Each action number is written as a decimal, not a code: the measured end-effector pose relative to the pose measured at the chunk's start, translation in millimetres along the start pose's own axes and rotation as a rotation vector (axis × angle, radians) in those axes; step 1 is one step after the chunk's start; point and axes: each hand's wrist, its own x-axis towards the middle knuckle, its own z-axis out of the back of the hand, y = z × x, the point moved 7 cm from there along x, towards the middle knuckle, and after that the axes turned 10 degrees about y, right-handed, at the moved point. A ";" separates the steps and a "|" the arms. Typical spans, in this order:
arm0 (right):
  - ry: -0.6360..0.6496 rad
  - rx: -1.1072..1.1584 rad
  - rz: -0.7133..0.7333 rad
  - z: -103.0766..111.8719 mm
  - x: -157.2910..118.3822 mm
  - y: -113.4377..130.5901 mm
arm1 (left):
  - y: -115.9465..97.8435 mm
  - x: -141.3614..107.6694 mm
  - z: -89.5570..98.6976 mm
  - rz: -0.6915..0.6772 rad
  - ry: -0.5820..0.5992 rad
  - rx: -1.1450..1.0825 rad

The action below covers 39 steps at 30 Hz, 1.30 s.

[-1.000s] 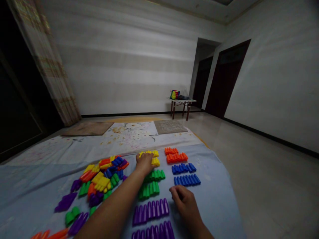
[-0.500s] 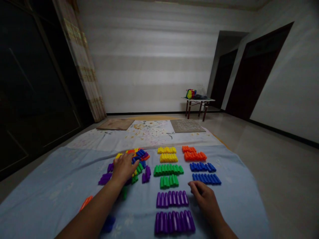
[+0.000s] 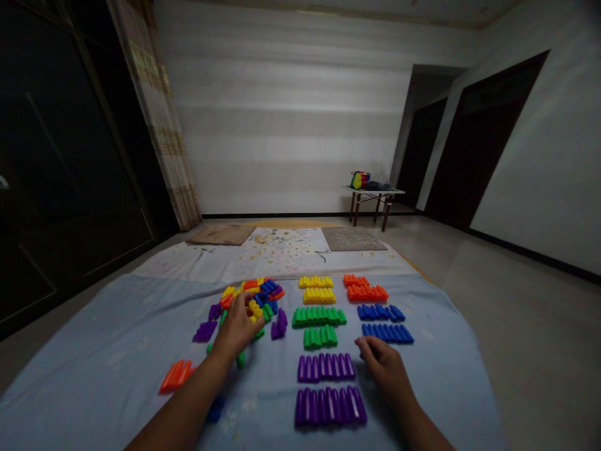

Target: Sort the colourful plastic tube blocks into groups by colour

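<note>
On the blue sheet (image 3: 117, 351), the left hand (image 3: 237, 326) seems to pinch a yellow block (image 3: 255, 308) from the mixed pile (image 3: 256, 297), while the right hand (image 3: 382, 366) rests fingers loosely spread beside the purple rows (image 3: 326, 368), sorted by colour.

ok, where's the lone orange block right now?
In the head view the orange block lies on the blue sheet, left of the left forearm, apart from the mixed pile farther up.
</note>
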 end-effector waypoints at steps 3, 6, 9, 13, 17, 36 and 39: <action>0.016 -0.003 -0.002 -1.6 1.3 -2.5 | -9.6 -23.9 -13.2 -0.082 0.021 -0.162; 0.031 0.001 0.000 -3.0 2.6 -4.1 | -15.1 -48.3 -31.1 -0.083 0.111 -0.144; 0.023 0.001 0.004 -2.3 2.5 -3.2 | -14.9 -66.0 -42.3 -0.027 0.197 -0.082; 0.026 -0.005 0.011 -1.9 1.4 0.0 | -15.2 -74.4 -45.1 -0.007 0.318 0.014; 0.027 -0.004 0.017 -2.0 0.6 -1.5 | -15.4 -72.1 -44.5 -0.064 0.410 0.041; -0.009 -0.044 0.035 3.2 -2.5 -2.0 | -8.0 -52.7 -50.4 -0.161 0.563 0.042; -0.007 -0.045 0.037 4.0 -2.8 0.3 | -9.1 -52.7 -50.7 -0.161 0.560 0.044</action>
